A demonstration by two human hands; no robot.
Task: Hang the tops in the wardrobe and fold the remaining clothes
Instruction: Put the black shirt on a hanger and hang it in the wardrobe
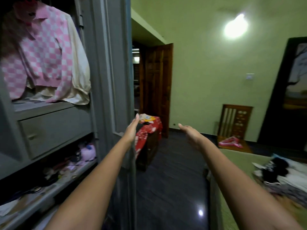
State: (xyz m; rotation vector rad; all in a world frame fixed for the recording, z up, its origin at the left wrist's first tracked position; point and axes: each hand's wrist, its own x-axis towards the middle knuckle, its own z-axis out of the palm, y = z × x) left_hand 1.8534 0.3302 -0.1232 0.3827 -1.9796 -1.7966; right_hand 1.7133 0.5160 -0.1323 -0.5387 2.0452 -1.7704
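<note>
The grey wardrobe point(54, 128) fills the left side with its door point(114, 80) swung outward. Inside hang a pink-and-white checked top point(44, 52) and a cream top point(78, 63) behind it. My left hand point(132, 130) reaches forward with straight fingers beside the door's edge and holds nothing. My right hand point(191, 134) stretches forward over the floor, fingers straight and empty. A blurred pile of dark and white clothes point(280, 173) lies on the green bed point(240, 165) at the right.
A small cabinet draped in red cloth point(149, 133) stands past the wardrobe door. Behind it is an open wooden door point(157, 87). Pink hangers point(230, 142) lie on the floor by a wooden chair back point(234, 122). The dark floor point(172, 180) runs between wardrobe and bed.
</note>
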